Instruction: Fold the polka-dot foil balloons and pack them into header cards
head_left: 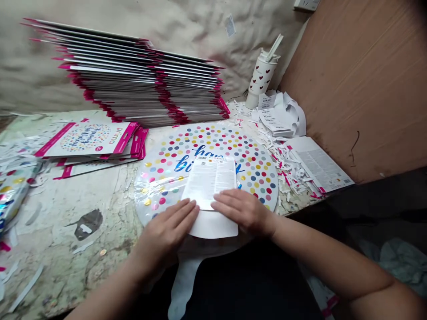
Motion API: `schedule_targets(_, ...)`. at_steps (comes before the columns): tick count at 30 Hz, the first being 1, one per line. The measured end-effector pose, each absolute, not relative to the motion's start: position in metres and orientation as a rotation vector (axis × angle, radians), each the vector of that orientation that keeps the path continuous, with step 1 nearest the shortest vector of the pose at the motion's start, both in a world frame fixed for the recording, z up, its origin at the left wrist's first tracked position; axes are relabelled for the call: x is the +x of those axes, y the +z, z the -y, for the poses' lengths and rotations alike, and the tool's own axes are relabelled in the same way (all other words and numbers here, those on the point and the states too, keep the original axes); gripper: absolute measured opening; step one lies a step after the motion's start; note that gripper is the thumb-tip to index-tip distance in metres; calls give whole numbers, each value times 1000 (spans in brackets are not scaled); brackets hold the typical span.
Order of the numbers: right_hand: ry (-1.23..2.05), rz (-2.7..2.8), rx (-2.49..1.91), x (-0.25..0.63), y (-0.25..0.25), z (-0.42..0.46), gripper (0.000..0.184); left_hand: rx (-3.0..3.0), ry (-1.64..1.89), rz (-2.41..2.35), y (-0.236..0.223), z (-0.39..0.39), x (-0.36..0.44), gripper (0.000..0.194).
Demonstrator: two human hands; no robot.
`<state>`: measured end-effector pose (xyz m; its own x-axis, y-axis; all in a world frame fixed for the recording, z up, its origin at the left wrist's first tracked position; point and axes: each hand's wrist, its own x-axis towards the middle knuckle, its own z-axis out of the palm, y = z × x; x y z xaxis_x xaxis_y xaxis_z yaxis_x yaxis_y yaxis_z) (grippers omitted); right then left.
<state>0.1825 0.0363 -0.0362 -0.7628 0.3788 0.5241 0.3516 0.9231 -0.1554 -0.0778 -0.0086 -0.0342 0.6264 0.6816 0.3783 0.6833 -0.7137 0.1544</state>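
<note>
Under the two hands, what is lying there?

A printed white leaflet (210, 180) lies on top, and a rounded white paper piece (213, 226) shows below its lower edge. Both rest on a round foil balloon (216, 142) with many colour dots and blue "happy birthday" letters.

How do the hands stand?

The left hand (170, 233) and the right hand (242, 211) are both flat and open, with the fingers a little spread and pressing on the paper. Neither hand pinches anything.

And just below the hands?

The balloon's white tail (182, 284) hangs down, near the person's body.

What is left of the left hand?

A stained worktop (56, 235) with paper strips on it. Further left are a foil balloon packet (13, 193) and printed cards with pink edges (86, 140).

Right of the right hand?

Paper shreds (280, 164) and a printed sheet (316, 164).

Beyond the fingertips?

A tall, slanted stack of pink-edged packs (133, 80) lies past the balloon. Further right stands a white tumbler with hearts and a straw (262, 78), beside a wooden board (353, 80).
</note>
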Motion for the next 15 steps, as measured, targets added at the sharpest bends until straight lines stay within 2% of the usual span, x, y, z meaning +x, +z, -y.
schedule_targets(5, -38, 2636, -694, 194, -55, -4, 26, -2892, -576, 1114, -67, 25, -57, 40)
schedule_targets(9, 94, 2602, -744, 200, -55, -1, 17, -2889, -534, 1123, -62, 25, -49, 36)
schedule_targets(11, 201, 2545, -807, 199, -52, -5, 13, -2886, -554, 1186, -55, 20, -44, 28)
schedule_targets(15, 452, 2452, -1131, 191, -42, -21, 16, -2839, -591, 1567, -42, 5, -29, 17)
